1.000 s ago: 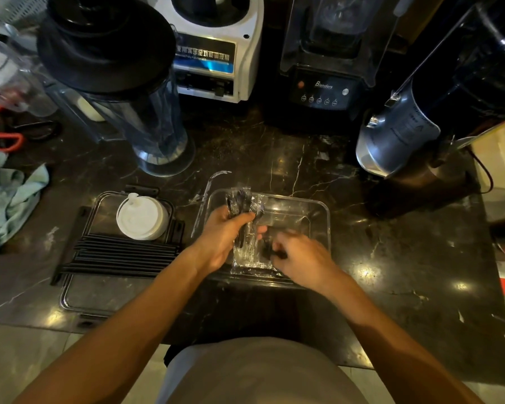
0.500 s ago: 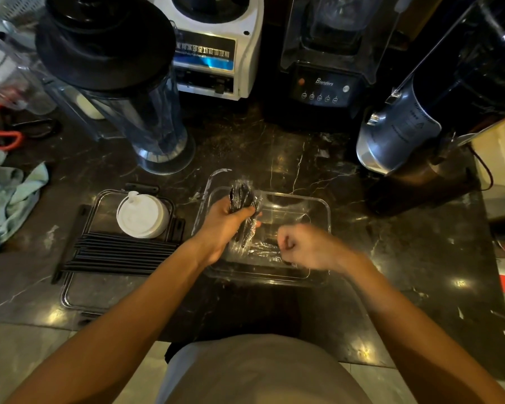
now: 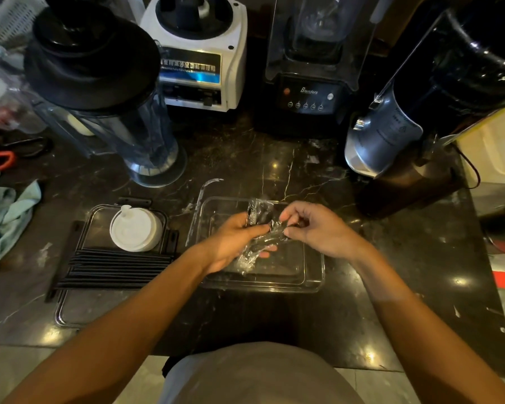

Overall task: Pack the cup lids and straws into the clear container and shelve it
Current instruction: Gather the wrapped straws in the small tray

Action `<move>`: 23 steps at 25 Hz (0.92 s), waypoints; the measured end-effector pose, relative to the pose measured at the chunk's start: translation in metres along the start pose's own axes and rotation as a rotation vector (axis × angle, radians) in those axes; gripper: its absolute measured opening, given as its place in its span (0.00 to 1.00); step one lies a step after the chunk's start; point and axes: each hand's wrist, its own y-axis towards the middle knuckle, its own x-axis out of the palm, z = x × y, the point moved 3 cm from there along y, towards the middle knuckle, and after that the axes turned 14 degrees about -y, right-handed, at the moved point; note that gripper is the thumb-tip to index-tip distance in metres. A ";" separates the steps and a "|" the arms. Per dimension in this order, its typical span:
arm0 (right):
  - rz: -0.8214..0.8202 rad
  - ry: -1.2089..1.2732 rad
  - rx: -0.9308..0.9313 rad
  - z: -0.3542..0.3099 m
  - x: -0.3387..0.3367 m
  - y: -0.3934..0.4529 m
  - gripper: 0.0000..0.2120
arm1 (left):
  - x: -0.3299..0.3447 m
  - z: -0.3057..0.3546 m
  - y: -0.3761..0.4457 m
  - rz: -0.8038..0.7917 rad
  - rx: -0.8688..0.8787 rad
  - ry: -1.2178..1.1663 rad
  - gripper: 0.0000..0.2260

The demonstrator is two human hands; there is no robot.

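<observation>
A clear container [image 3: 312,275] sits on the dark marble counter in front of me. Above it, my left hand [image 3: 231,243] grips a clear plastic packet [image 3: 255,211] with dark items inside. My right hand [image 3: 318,225] pinches the same packet at its right side. To the left, a stack of white cup lids [image 3: 136,230] stands on the container's clear lid [image 3: 70,310], and several black straws [image 3: 111,268] lie across that lid.
A blender jar with a black lid [image 3: 99,91] stands at the back left, a white blender base [image 3: 199,62] and a black blender [image 3: 312,68] behind. A dark machine [image 3: 420,112] fills the right. A green cloth [image 3: 6,217] lies at the left edge.
My right hand rose from inside the container and moved up to the packet, now pinching it. My left hand still holds the packet, shifted slightly right.
</observation>
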 end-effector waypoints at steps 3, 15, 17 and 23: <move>0.128 -0.195 -0.002 0.004 0.013 0.002 0.09 | 0.003 0.000 0.002 -0.125 -0.090 -0.035 0.16; 0.293 0.476 0.169 0.016 0.032 -0.014 0.23 | 0.006 0.009 0.013 -0.265 -0.081 0.133 0.16; 0.238 0.625 0.175 0.011 0.039 -0.011 0.30 | 0.009 0.004 0.013 -0.311 -0.108 0.196 0.14; 0.198 0.440 0.116 -0.003 0.036 -0.011 0.30 | 0.011 0.001 0.013 -0.357 -0.223 0.300 0.16</move>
